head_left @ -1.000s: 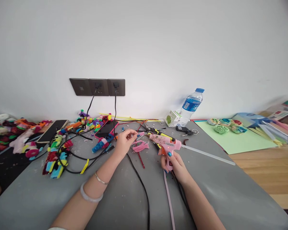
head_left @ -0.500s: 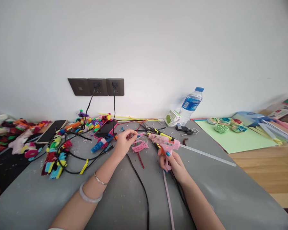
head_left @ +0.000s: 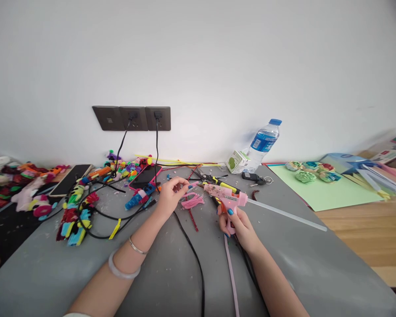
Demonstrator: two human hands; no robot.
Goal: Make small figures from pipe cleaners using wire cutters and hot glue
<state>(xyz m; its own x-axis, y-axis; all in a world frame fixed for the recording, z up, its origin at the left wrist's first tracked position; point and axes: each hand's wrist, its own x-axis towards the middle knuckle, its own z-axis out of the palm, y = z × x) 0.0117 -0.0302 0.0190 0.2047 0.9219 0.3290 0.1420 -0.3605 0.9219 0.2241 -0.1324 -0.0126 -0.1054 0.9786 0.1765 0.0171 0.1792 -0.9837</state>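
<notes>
My right hand [head_left: 236, 222] is wrapped round the handle of a pink hot glue gun [head_left: 226, 196], its nozzle pointing left. A long translucent glue stick [head_left: 287, 214] sticks out of the gun's back end. Between the thumb and fingers of my left hand [head_left: 173, 193] is the end of a small pink strip [head_left: 192, 185], close to the nozzle; whether they touch I cannot tell. Just below lies a looped bundle of pink cord [head_left: 193, 201], with a red pipe cleaner [head_left: 193, 220] under it. Yellow-and-black pliers [head_left: 216, 180] lie behind the gun, partly hidden.
Black cables [head_left: 191, 246] run over the grey table [head_left: 165, 281] to the wall sockets [head_left: 132, 118]. Colourful pipe-cleaner figures [head_left: 75, 215] and phones lie left. A water bottle [head_left: 264, 143], a small box [head_left: 237, 161], keys [head_left: 257, 179] and green paper [head_left: 330, 193] with paper flowers are right.
Hardly anything differs. Both hands keep their grips on the pink strip and the glue gun, and the view has shifted very slightly.
</notes>
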